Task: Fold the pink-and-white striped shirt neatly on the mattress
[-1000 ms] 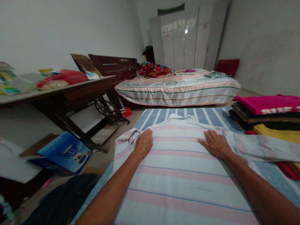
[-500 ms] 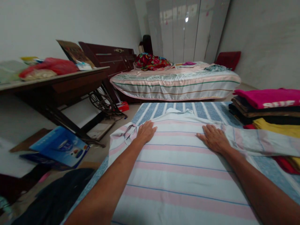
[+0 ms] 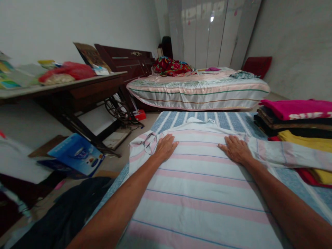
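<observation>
A white shirt point(image 3: 197, 176) with pink bands and thin blue lines lies spread out, its collar end away from me. My left hand point(image 3: 166, 146) rests flat on its left shoulder, fingers stretched forward. On the opposite shoulder lies my right hand point(image 3: 233, 148), palm down with the fingers a little apart. The left sleeve is bunched beside my left hand. The right sleeve point(image 3: 293, 152) stretches out to the right, across part of a stack of folded clothes point(image 3: 298, 112). Beneath the shirt is a blue-and-white striped cover point(image 3: 168, 121).
Beyond the striped cover stands a bed point(image 3: 199, 91) with a red floral quilt point(image 3: 172, 67). To the left is a treadle table point(image 3: 98, 83) bearing a red plastic bag point(image 3: 70, 71). A blue box point(image 3: 77, 155) sits on the floor below, near dark cloth point(image 3: 75, 207).
The view has shifted slightly left, so the surroundings appear farther right. Both hands stay flat on the shirt's shoulders, and the shirt lies much as before.
</observation>
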Available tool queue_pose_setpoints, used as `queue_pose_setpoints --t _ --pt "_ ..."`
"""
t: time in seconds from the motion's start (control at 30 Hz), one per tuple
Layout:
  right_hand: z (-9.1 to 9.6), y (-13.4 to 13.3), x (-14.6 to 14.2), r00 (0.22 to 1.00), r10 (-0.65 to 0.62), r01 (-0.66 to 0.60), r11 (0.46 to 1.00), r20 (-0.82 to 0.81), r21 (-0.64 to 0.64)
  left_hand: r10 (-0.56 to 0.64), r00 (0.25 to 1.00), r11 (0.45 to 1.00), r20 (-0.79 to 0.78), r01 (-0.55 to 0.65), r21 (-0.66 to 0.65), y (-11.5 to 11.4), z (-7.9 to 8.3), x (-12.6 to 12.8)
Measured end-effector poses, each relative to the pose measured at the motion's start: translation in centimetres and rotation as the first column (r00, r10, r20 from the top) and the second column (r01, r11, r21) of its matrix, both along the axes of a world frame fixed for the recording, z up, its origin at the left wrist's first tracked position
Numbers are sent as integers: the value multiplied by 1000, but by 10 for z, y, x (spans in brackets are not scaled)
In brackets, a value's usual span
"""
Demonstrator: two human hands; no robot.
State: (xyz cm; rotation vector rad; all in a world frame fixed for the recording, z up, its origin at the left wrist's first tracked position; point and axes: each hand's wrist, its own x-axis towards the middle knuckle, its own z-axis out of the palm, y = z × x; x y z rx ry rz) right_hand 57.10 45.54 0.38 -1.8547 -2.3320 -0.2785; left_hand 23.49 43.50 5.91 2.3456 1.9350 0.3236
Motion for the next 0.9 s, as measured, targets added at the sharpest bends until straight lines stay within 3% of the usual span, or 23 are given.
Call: queue_pose_setpoints --t 0.1,0.27,0.4,0.9 --pt "3 -3 -2 1000 11 -11 1000 -3 26 -29 972 998 233 14 69 -19 5 -2" --pt "1 -3 -1 1000 10 -10 1000 -3 17 15 871 999 491 2 -34 -49 -3 2" --pt "-3 -1 2 1000 30 -30 999 3 14 35 849 996 527 12 -87 -56 -12 2" --pt "-7 3 8 998 56 -57 998 19 20 19 876 1000 481 -16 -11 -64 -13 4"
